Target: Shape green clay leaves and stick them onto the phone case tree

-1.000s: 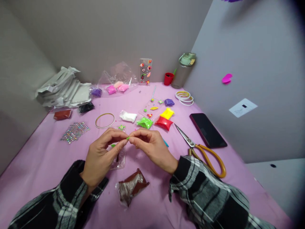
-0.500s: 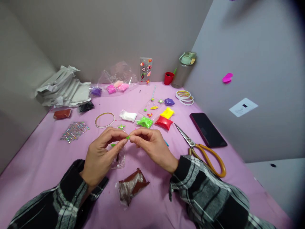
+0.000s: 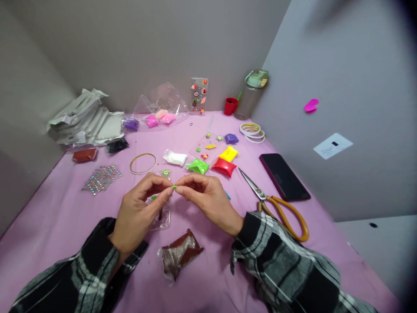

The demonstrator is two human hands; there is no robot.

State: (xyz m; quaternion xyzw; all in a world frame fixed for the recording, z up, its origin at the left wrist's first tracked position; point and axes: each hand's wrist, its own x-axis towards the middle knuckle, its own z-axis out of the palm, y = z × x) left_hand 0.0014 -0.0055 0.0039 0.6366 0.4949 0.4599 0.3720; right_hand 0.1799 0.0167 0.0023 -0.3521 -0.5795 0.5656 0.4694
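Between the fingertips of both hands is a tiny piece of green clay (image 3: 175, 187). My left hand (image 3: 140, 213) pinches it from the left, thumb against index finger. From the right, my right hand (image 3: 206, 200) pinches its other end the same way. Under and behind my left hand lies a clear phone case (image 3: 165, 219), partly hidden, with a green flower-like shape (image 3: 166, 173) near its top and green and dark brown pieces lower down. A brown clay packet (image 3: 182, 252) in crumpled clear wrap lies in front, nearer to me.
Orange-handled scissors (image 3: 286, 213) and a dark phone (image 3: 284, 177) lie to the right. Beyond my hands are white (image 3: 175, 158), green (image 3: 197, 166), red (image 3: 223, 167) and yellow (image 3: 229, 154) clay packets. A tape ring (image 3: 143, 164) and rhinestones (image 3: 102, 179) lie left.
The green clay piece now looks thinner and straighter between my fingertips, which have shifted slightly. Both hands stay in nearly the same place, and the things on the table have not moved.
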